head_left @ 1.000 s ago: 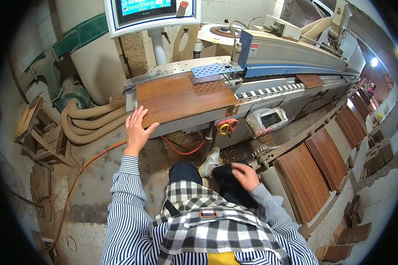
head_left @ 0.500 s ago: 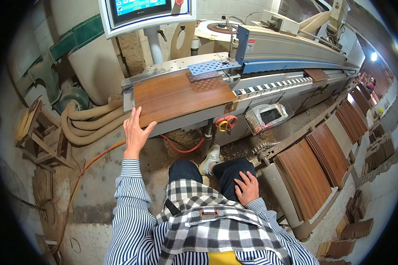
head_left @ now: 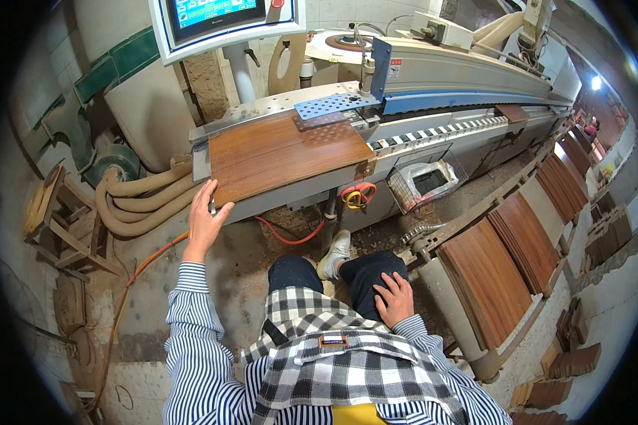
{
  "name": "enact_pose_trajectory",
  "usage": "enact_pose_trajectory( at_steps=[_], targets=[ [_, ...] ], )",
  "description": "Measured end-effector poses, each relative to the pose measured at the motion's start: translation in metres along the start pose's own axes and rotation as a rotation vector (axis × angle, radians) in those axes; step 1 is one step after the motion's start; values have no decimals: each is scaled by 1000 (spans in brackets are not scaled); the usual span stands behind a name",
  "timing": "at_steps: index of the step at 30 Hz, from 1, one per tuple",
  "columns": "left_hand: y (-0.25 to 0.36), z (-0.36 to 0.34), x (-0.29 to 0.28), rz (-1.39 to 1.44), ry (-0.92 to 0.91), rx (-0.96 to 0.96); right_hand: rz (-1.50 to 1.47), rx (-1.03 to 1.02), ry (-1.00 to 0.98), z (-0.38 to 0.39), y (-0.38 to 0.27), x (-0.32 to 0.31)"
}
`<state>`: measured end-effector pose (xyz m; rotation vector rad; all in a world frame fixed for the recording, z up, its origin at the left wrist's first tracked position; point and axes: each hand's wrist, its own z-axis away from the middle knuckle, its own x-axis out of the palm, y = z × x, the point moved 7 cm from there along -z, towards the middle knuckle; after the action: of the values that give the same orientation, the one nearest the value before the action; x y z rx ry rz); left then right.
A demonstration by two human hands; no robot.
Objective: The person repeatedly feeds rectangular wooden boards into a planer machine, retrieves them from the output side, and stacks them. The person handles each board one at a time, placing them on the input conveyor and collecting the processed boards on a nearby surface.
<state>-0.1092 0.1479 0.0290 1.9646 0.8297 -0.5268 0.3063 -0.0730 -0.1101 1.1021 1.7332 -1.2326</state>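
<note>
My left hand [head_left: 205, 219] is at the near left corner of a brown wood-grain board [head_left: 283, 159], its fingertips at the edge and its thumb and fingers apart. The board lies on the bed of a long machine, partly under a blue perforated plate [head_left: 326, 105]. My right hand [head_left: 395, 297] rests on my dark trouser leg [head_left: 367, 276] with fingers spread, holding nothing.
A screen panel [head_left: 220, 21] stands above. Ribbed hoses [head_left: 135, 219] and a wooden stand [head_left: 71, 219] are left. Red-and-yellow scissors [head_left: 358, 195] hang below the bed beside a wire basket [head_left: 429, 183]. Board stacks [head_left: 482, 280] lie on a roller conveyor at right; another person [head_left: 592, 129] is far right.
My left hand has shifted down and left from the board's top to its corner edge. My right hand has come down to rest on my leg. The view has shifted slightly.
</note>
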Motion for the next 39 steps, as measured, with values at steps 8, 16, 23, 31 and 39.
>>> enact_pose_trajectory(
  at_steps=[8, 16, 23, 31, 39],
  targets=[
    [-5, 2, -4, 56, 27, 6, 1, 0, -5, 0, 0, 1],
    [17, -10, 15, -156, 17, 85, -7, 7, -1, 0, 0, -1],
    [61, -30, 66, -137, -8, 171, -9, 2, -4, 0, 0, -3],
    [86, -37, 119, -204, -28, 296, -250, 116, 226, -8, 42, -21],
    [98, -31, 125, -336, 78, 429, 531, 324, 35, -39, 188, -62]
  ],
)
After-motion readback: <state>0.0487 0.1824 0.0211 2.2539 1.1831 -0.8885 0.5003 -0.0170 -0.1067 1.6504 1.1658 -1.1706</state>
